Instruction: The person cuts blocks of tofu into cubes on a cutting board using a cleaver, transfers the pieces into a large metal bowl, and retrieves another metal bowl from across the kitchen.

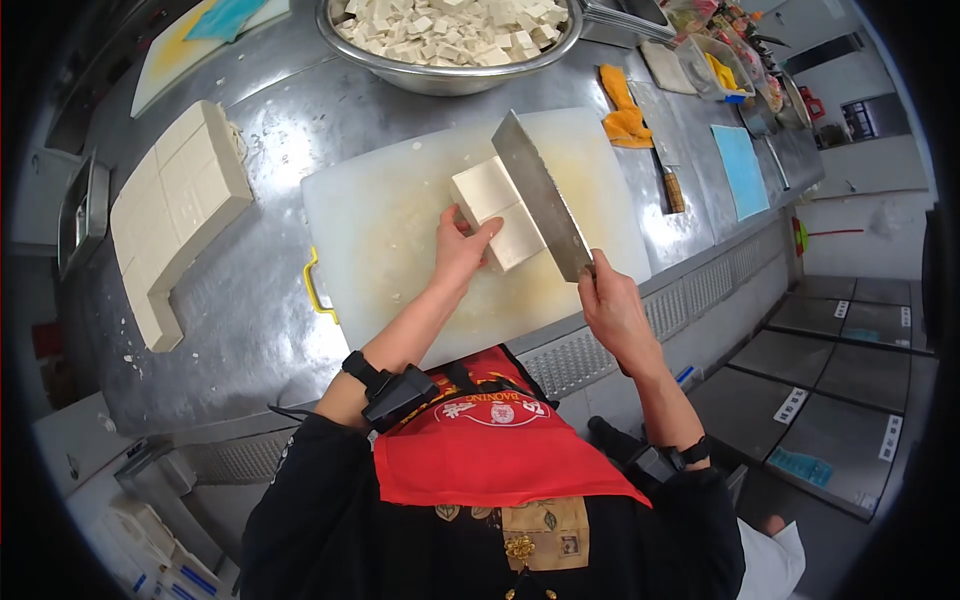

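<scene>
Red apron (500, 450) lay nearest. Left hand (462, 247) pinched tofu block (510, 208) between thumb and fingers on cutting board (380, 210); right hand (613, 305), fingers curled, gripped cleaver (545, 200). Judged risk: block sliding, bringing thumb under blade.

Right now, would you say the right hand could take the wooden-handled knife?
Probably not: the right hand is gripping the cleaver, though nothing visible blocks its way to the wooden-handled knife.

The cleaver (541, 190) has its handle mostly hidden inside the right hand (612, 305).
</scene>
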